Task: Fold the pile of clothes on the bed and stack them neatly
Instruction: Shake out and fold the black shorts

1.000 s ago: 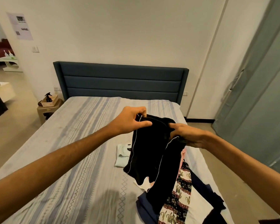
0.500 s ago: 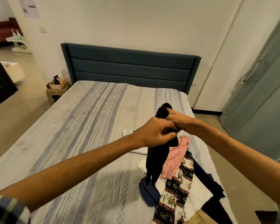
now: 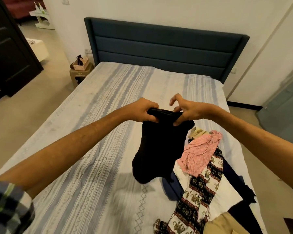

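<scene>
A: Nearest us, what lies on the bed (image 3: 95, 166)?

B: Loose clothes at our right: an elephant-print cloth (image 3: 200, 188), then a pink garment (image 3: 200, 154).

A: And the black garment (image 3: 159, 149)?

B: We hold it up above the striped sheet. Our left hand (image 3: 142, 110) grips its top edge; our right hand (image 3: 184, 112) pinches the other end, upper fingers spread. Its long axis hangs downward, the hem near the pile.

A: Beyond?

B: A blue headboard (image 3: 166, 48), white wall, a stool (image 3: 81, 73) carrying a box.
</scene>
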Available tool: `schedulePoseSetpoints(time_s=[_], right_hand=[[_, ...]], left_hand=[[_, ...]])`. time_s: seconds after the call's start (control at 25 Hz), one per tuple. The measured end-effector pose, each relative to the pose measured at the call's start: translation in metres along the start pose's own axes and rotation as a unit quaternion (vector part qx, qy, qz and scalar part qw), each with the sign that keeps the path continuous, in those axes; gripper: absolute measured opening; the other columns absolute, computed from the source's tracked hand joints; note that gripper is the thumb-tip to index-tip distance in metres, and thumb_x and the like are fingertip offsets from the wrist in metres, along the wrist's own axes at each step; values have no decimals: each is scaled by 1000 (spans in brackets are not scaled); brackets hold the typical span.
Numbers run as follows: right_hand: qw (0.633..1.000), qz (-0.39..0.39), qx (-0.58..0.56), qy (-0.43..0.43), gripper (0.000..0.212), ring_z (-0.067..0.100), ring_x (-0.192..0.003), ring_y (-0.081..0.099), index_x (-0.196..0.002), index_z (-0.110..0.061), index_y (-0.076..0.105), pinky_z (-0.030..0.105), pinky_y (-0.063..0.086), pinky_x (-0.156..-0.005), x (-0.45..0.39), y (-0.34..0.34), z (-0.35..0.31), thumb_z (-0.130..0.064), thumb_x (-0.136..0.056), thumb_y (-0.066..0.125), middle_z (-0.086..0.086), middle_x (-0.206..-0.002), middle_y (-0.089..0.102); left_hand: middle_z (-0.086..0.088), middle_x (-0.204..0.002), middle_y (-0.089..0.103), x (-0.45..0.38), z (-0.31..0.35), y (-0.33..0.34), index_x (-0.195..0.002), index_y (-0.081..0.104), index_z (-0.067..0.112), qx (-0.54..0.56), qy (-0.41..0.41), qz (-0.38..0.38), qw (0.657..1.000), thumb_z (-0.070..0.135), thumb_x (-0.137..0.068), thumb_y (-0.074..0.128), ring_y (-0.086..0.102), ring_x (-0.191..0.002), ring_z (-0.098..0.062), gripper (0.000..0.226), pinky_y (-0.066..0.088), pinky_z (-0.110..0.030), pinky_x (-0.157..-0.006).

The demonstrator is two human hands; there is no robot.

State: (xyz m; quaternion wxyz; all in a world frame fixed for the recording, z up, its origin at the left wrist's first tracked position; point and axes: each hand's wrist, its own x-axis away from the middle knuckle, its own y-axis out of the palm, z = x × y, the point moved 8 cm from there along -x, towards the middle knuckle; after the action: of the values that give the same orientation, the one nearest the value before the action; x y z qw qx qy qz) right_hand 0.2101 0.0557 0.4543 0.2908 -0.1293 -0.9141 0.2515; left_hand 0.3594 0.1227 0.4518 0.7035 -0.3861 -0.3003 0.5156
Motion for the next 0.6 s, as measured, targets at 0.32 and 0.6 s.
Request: schedulePoseSetpoints(time_s=[0.32, 0.6], right_hand=[[965, 205, 164, -11, 17, 18, -72, 65, -95, -15, 72, 22, 51, -63, -126, -38, -20, -23, -85, 83, 2, -81, 67], [944, 264, 188, -64, 30, 17, -79, 60, -104, -20, 60, 36, 51, -70, -141, 15, -69, -19, -80, 78, -4, -85, 63]], left_hand=[[-4, -91, 70, -10, -122, -57, -108, 70, 14, -105, -89, 114, 984, 18, -90, 73, 68, -83, -24, 19, 56, -37, -76], [1, -96, 71, 82, -142, -64, -111, 67, 20, -86, -122, 229, 962, 14, -85, 73, 66, -86, -18, 28, 58, -43, -73]])
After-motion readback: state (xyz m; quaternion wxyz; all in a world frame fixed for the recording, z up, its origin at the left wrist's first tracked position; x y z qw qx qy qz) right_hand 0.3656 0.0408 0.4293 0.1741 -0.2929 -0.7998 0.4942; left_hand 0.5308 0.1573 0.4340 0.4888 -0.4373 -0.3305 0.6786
